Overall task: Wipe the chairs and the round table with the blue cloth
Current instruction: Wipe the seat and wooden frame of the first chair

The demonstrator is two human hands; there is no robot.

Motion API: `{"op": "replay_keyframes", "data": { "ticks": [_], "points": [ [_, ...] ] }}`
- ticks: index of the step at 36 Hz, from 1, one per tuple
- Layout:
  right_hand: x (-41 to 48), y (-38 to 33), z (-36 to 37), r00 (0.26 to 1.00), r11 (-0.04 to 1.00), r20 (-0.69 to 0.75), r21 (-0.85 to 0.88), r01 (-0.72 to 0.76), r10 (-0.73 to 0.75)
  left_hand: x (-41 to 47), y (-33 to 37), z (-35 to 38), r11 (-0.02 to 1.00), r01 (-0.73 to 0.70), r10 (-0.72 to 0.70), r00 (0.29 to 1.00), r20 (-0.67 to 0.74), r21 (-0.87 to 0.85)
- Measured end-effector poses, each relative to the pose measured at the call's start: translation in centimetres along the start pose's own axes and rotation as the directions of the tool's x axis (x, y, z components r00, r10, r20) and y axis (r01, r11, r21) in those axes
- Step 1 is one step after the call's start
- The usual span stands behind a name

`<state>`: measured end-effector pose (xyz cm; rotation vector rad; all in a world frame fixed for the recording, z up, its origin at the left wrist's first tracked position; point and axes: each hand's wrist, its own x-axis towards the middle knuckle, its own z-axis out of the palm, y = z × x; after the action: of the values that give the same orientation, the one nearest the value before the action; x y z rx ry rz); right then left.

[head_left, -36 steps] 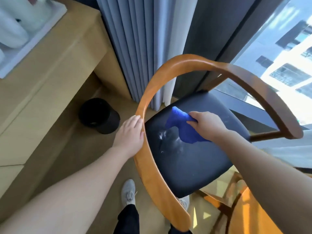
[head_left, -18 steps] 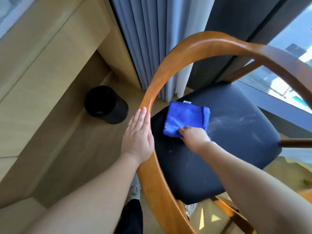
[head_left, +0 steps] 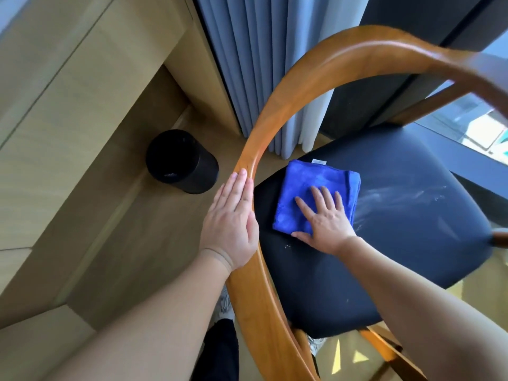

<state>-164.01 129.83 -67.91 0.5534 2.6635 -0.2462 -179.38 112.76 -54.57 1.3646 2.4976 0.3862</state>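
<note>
Fingers [head_left: 317, 198] spread, the right hand [head_left: 328, 225] is pressed on the blue cloth [head_left: 299, 185]; fingers together, the left hand [head_left: 231, 221] is laid on the chair [head_left: 275, 111].

cloth [head_left: 308, 185]: bright blue, small white tag | chair seat [head_left: 398, 243]: black with pale whitish streaks | chair frame [head_left: 264, 127]: glossy orange-brown wood | bin [head_left: 181, 160]: matt black | curtain [head_left: 247, 64]: grey-blue vertical folds, one white strip | floor [head_left: 123, 243]: light tan wood grain | trousers [head_left: 220, 350]: black
</note>
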Motion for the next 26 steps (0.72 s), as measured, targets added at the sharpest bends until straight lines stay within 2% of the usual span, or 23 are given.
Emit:
{"op": "replay_keyframes", "data": {
  "ticks": [4,8,13,18,20,23,26],
  "points": [
    [1.9,1.0,0.3,0.996,0.994,0.037,0.059,-0.087,0.085,0.0,0.0,0.1,1.0,0.005,-0.005,1.0,0.002,0.02],
    [3.1,1.1,0.8,0.993,0.997,0.093,0.026,-0.071,0.068,0.0,-0.1,0.3,1.0,0.006,-0.006,1.0,-0.009,0.021],
    [1.8,0.5,2.7,0.991,0.995,-0.13,0.092,-0.027,0.038,-0.1,-0.2,0.5,1.0,0.015,-0.015,1.0,-0.003,0.008],
    [2.6,0.1,2.4,0.938,0.986,-0.338,0.165,-0.024,0.079,0.0,0.0,0.2,1.0,0.018,-0.018,1.0,0.007,0.013],
    [3.5,-0.1,2.1,0.921,0.982,-0.378,0.189,-0.026,0.097,0.0,0.0,0.1,1.0,0.018,-0.018,1.0,0.006,0.014],
    [5.2,-0.7,1.2,0.928,0.98,-0.362,0.199,-0.01,0.083,-0.1,-0.1,0.1,1.0,0.01,-0.01,1.0,-0.003,0.019],
    [7.5,-1.5,0.0,0.972,0.984,-0.228,0.181,-0.009,0.051,-0.1,-0.2,0.2,1.0,0.002,-0.002,1.0,-0.015,0.016]
  ]
}}
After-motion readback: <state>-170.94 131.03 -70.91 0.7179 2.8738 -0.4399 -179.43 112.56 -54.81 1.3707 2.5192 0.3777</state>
